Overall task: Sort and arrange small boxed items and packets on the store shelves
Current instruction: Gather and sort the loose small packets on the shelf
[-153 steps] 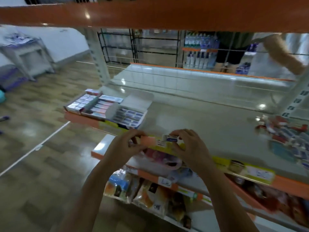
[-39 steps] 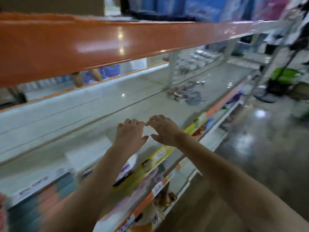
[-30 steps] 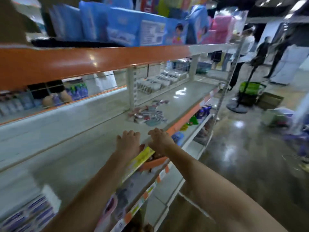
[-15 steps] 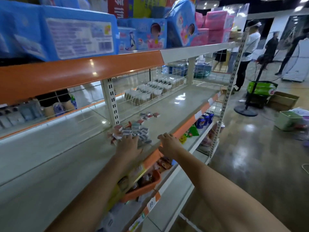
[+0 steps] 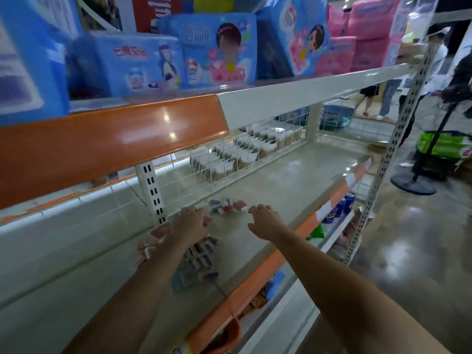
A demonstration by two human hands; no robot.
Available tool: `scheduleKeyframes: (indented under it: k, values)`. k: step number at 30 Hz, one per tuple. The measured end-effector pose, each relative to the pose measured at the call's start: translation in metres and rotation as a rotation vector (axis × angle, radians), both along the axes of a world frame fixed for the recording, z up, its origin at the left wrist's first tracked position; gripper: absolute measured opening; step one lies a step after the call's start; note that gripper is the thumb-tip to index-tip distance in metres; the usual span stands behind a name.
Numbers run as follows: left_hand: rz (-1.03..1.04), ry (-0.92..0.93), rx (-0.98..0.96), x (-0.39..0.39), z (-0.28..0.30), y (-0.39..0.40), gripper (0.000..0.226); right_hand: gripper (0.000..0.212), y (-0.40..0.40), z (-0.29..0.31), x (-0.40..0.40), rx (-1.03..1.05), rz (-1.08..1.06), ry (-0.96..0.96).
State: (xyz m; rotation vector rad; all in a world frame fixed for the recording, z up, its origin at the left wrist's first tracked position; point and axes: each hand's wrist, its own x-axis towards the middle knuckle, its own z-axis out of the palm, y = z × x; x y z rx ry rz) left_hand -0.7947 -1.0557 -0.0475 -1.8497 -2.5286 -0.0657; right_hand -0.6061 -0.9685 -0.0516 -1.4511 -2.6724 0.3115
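A loose heap of small boxes and packets [image 5: 198, 259], red, blue and white, lies on the grey shelf [image 5: 275, 190]. My left hand [image 5: 190, 226] rests palm down on the heap, fingers spread. A few more small boxes [image 5: 227, 206] lie just beyond it. My right hand [image 5: 263, 221] hovers over the bare shelf to the right of them, fingers relaxed, holding nothing.
The orange and white edge of the upper shelf [image 5: 115, 139] hangs close overhead, with blue and pink packs [image 5: 219, 49] on it. A wire rack of brown packets [image 5: 245, 152] stands at the back. Drink cans [image 5: 341, 206] sit on the lower shelf. People [image 5: 434, 72] stand at far right.
The view has swung right along the shelf. Both hands have slid along it to the heap of small boxes, and my left hand now lies on the heap.
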Motion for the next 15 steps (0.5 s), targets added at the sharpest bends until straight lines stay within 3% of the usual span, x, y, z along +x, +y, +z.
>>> scheduleKeyframes:
  k: [10,15]
  values:
    - [0.187,0.01,-0.092,-0.001,-0.021,0.044,0.045,0.045,0.08,-0.02,-0.028,0.004,0.113,0.04]
    - [0.266,-0.043,-0.046,0.002,-0.026,0.05,0.045,0.047,0.107,-0.03,-0.033,0.066,0.222,0.034]
